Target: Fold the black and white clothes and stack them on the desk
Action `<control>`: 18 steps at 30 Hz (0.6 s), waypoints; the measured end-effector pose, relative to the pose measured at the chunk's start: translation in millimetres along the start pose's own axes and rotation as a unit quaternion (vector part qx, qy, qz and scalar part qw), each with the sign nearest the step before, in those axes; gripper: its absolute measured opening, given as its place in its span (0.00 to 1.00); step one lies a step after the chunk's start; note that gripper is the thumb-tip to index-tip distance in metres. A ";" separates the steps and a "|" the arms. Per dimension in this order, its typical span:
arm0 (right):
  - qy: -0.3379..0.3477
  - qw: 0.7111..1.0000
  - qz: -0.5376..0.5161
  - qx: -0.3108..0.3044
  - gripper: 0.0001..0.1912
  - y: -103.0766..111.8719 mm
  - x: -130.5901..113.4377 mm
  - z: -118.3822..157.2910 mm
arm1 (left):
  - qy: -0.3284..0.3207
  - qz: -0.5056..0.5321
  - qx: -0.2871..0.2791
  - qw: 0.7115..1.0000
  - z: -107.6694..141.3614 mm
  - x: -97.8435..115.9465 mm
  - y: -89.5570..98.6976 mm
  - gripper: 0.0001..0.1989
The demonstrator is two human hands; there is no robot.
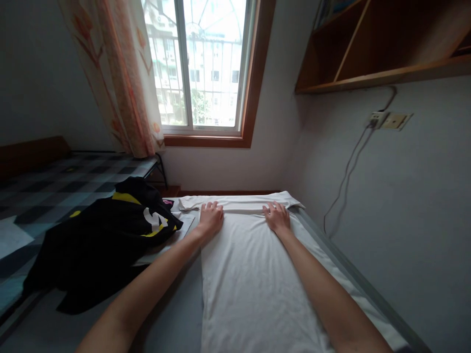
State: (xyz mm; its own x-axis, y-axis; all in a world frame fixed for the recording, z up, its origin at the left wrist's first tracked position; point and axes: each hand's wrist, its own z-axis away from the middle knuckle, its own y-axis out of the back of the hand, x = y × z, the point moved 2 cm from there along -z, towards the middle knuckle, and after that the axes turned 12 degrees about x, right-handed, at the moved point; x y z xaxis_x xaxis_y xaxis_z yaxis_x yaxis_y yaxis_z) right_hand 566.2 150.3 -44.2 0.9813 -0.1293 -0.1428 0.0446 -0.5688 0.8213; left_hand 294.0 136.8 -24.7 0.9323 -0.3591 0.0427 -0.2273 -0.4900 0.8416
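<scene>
A white T-shirt (253,274) lies spread over the surface in front of me, its far end reaching toward the wall under the window. Both arms stretch forward over it. My left hand (211,216) rests palm down on the cloth at its far left edge, fingers extended. Across from it, my right hand (277,217) lies flat near the far right side, fingers slightly spread. Sleeve-like parts of the cloth stick out beyond both hands. Soft wrinkles run along the middle of the fabric.
A black garment with yellow and white print (106,245) lies heaped on the left. Behind it is a bed with a checked cover (99,169). A curtain (125,78) hangs by the window. On the right, a cable (346,176) runs down the wall below a wooden shelf (368,76).
</scene>
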 end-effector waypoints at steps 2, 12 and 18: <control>-0.027 0.999 0.006 0.044 0.25 5.0 3.2 3.7 | -0.036 0.040 -0.003 0.999 15.6 14.7 1.4 0.18; -0.007 0.996 -0.001 -0.086 0.30 13.7 18.8 27.4 | -0.094 0.111 -0.066 0.987 61.9 19.7 10.5 0.27; -0.019 0.989 0.035 -0.141 0.33 21.7 17.6 41.3 | -0.097 0.117 -0.079 0.985 63.5 18.8 14.7 0.27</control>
State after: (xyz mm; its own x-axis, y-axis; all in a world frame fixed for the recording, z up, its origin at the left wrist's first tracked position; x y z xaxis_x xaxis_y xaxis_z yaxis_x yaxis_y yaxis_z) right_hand 576.7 102.1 -51.6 0.9764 -0.1933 -0.0965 0.0326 -0.3097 0.9503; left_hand 290.4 72.4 -45.7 0.7847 -0.6005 0.1540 -0.3687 -0.2524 0.8946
